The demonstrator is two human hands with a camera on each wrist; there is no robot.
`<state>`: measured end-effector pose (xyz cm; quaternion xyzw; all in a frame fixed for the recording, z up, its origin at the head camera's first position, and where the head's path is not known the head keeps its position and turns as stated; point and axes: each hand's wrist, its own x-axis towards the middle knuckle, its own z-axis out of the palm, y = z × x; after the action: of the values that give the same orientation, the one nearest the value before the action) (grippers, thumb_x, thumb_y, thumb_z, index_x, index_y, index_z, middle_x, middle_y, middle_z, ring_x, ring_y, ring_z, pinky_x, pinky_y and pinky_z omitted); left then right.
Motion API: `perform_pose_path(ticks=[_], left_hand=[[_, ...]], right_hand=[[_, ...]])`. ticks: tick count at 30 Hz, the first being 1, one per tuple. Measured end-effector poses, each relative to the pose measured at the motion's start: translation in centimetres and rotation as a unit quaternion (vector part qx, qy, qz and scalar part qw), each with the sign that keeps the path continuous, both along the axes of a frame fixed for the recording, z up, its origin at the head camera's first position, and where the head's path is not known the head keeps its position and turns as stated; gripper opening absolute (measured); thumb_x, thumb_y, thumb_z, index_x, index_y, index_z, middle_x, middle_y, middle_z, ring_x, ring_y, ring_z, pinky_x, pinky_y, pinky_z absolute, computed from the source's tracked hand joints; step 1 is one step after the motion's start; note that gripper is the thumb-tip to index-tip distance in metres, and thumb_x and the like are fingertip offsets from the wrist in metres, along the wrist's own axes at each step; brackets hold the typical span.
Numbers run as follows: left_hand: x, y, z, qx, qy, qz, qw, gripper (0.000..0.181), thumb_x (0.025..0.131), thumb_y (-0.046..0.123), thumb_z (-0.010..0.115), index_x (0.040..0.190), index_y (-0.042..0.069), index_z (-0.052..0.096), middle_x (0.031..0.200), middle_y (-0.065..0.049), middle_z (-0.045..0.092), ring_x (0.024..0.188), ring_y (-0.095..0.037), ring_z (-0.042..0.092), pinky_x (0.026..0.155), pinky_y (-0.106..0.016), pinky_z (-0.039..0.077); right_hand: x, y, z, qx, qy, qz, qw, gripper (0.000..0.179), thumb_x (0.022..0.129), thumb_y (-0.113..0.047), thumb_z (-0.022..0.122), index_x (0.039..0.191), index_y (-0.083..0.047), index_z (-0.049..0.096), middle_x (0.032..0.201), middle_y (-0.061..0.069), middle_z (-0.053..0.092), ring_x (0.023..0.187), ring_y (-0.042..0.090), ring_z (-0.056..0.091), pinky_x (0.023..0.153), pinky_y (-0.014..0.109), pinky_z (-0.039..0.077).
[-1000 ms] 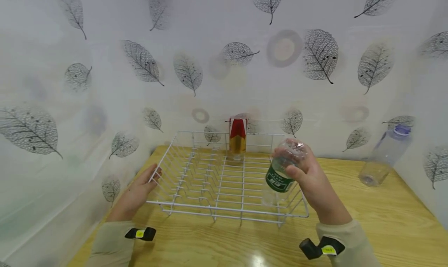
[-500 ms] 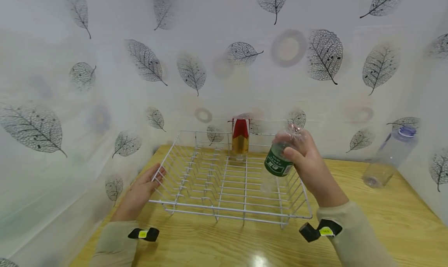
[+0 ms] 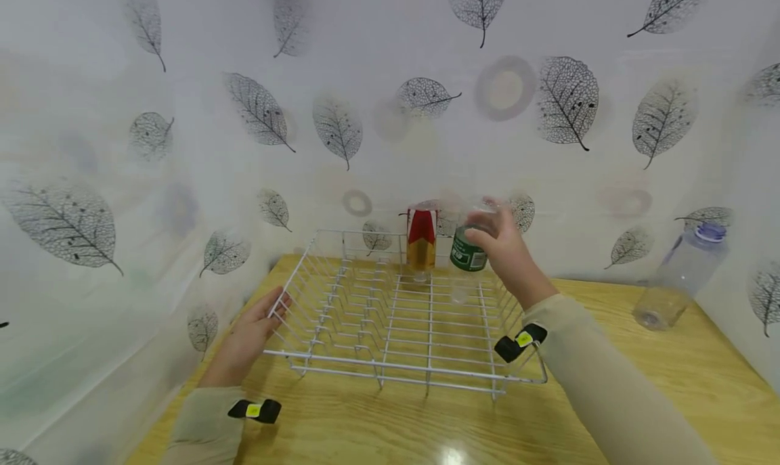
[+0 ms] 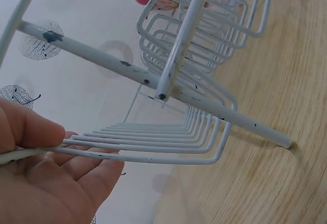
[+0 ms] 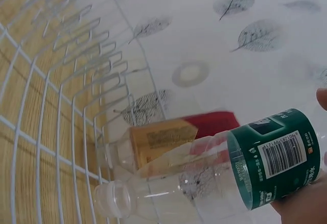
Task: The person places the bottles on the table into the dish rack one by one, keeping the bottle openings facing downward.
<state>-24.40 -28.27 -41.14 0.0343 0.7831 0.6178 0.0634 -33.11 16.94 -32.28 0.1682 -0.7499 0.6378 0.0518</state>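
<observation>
My right hand grips a clear plastic bottle with a green label, turned neck-down over the back of a white wire dish rack. In the right wrist view the bottle's neck is close to the rack's wires. Just left of it, a second neck-down bottle with a red and gold label stands at the rack's back side. My left hand holds the rack's left side; the left wrist view has the thumb over a wire and the fingers beneath.
A clear bottle with a purple top stands at the table's back right. Leaf-patterned sheeting hangs behind and left of the wooden table. Rows of upright wire loops fill the rack's left part.
My right hand has carried the green-labelled bottle back and left, closer to the red and gold one. The left hand stays at the rack's left side.
</observation>
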Motion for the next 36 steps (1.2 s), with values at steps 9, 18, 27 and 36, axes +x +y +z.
perform_pose_path(ticks=[9,18,27,36], left_hand=[[0.2,0.0,-0.2,-0.001,0.000,-0.002,1.0000,0.059,0.108,0.001,0.026,0.163,0.005,0.004,0.166,-0.020,0.016,0.152,-0.036,0.016,0.121,-0.053,0.016],[0.0,0.0,-0.2,0.002,0.003,0.002,1.0000,0.059,0.109,0.003,0.027,0.163,0.008,0.005,0.166,-0.018,0.017,0.152,-0.032,0.018,0.121,-0.050,0.018],[0.0,0.2,-0.2,0.009,0.004,0.005,0.9999,0.059,0.108,0.002,0.028,0.163,0.006,0.005,0.166,-0.019,0.018,0.152,-0.033,0.017,0.121,-0.051,0.017],[0.1,0.3,0.1,0.008,0.001,0.008,0.9999,0.059,0.108,0.001,0.026,0.163,0.005,0.004,0.166,-0.020,0.017,0.152,-0.034,0.017,0.122,-0.051,0.016]], right_hand=[[-4.7,-1.0,-1.4,0.066,-0.026,-0.057,0.9958,0.094,0.096,-0.052,0.065,0.163,-0.022,0.008,0.157,0.008,0.038,0.146,0.027,0.033,0.116,0.056,0.031],[-7.1,-2.1,-2.7,0.081,-0.035,-0.077,0.9931,0.095,0.097,-0.052,0.063,0.163,-0.022,0.003,0.159,0.012,0.033,0.146,0.029,0.033,0.115,0.055,0.033],[-7.9,-2.4,-2.9,0.130,-0.060,-0.104,0.9842,0.092,0.101,-0.042,0.062,0.164,-0.020,-0.001,0.161,0.013,0.030,0.146,0.036,0.031,0.113,0.058,0.034],[-7.5,-1.2,-3.2,0.133,-0.084,-0.089,0.9836,0.097,0.099,-0.046,0.062,0.164,-0.021,-0.007,0.166,0.015,0.019,0.152,0.034,0.018,0.116,0.060,0.027]])
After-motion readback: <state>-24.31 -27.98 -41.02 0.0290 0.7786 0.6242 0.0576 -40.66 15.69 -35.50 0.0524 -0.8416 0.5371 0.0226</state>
